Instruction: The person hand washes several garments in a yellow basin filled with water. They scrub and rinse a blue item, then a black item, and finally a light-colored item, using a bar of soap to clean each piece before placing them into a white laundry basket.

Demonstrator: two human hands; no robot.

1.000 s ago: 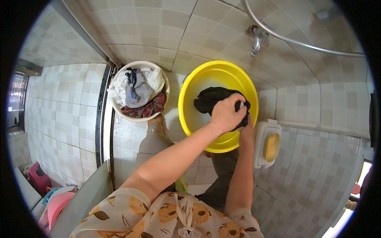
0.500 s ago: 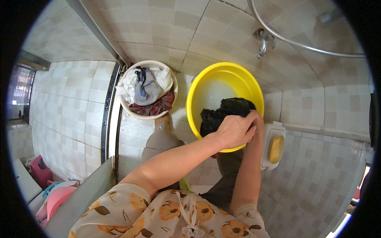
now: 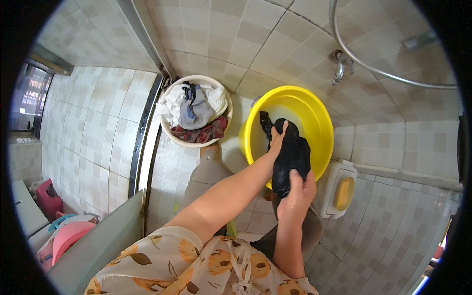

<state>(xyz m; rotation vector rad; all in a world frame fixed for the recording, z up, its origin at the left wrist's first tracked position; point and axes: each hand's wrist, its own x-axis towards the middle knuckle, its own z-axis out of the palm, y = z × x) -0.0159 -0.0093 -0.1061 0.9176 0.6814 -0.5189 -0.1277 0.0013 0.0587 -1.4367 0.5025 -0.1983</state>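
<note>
A wet black garment (image 3: 295, 150), its kind not clear, is lifted over the near side of a yellow basin (image 3: 322, 125). My right hand (image 3: 298, 195) pinches its near end, thumb on top and the other fingers mostly behind the cloth. Coming across from the left, my left hand (image 3: 278, 140) grips it farther up, fingers pointing away from me and partly covered by folds. A dark strip of the cloth hangs to the left, inside the basin. Cloudy water is partly visible beyond it.
A cream basin (image 3: 194, 144) holds white, grey and dark red clothes (image 3: 201, 132) at the left. A white case with a yellow soap-like bar (image 3: 344, 193) stands right of the yellow basin. A wall tap (image 3: 340, 69) and metal hose (image 3: 366, 65) are beyond it. A glass panel (image 3: 105, 241) edges the left.
The black garment has been raised and stretched between my hands. My right hand has moved nearer and turned thumb-up, my left hand has moved farther in. The whole view has shifted slightly.
</note>
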